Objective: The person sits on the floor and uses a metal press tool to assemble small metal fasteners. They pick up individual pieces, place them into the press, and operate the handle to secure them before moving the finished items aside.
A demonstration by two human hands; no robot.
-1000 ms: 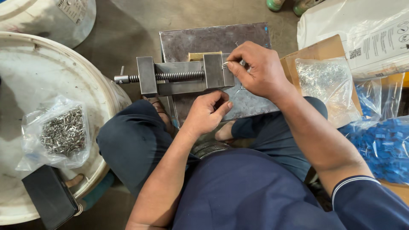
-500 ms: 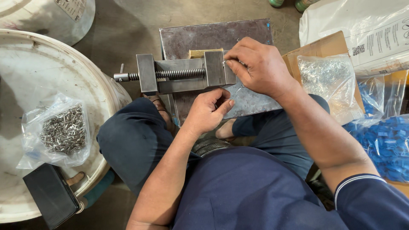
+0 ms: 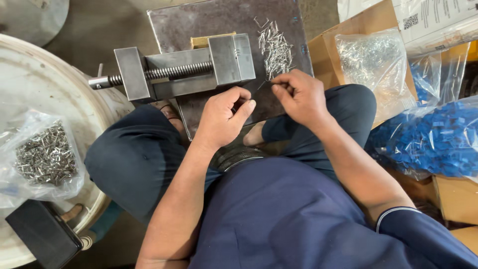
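Small metal pins [image 3: 275, 47] lie in a loose heap on a dark steel plate [image 3: 209, 20], just right of a grey bench vise [image 3: 184, 69] that sits across the plate's middle. Below the heap and at the vise's lower right corner, the right hand [image 3: 301, 97] rests on the plate with its fingertips pinched together at the edge of the pins; whether a pin is caught between them cannot be told. Just beneath the vise's movable block, the left hand [image 3: 224, 117] is curled loosely, thumb against forefinger, and what it grips, if anything, is too small to make out. Left of the vise, a clear bag of metal pieces [image 3: 45, 157] rests on a white drum lid [image 3: 30, 89]. Right of the vise stand a bag of silvery parts [image 3: 371, 62] and a bag of blue plastic parts [image 3: 433, 142].
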